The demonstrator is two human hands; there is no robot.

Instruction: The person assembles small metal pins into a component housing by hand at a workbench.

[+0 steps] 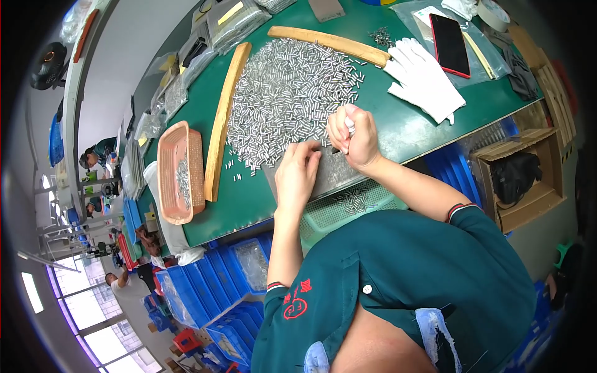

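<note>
A big heap of small silvery metal pins (292, 93) covers a grey metal plate (336, 174) on the green table. My left hand (298, 171) rests at the near edge of the heap, its fingers curled toward the thumb; anything between the fingertips is too small to make out. Beside it, my right hand (356, 138) is closed in a fist around a white-handled tool (351, 126). Most of that tool is hidden by the fingers, with a dark bit showing below them over the plate. Under the plate's near edge sits a pale green basket (379, 202) with pins in it.
Two wooden strips (224, 124) border the heap at left and back. At left stands a pink basket (168, 177) holding pins. White gloves (423, 81), a red-edged phone (449, 46) and a tape roll (493, 15) lie at right. Blue bins (205, 280) stand below the table.
</note>
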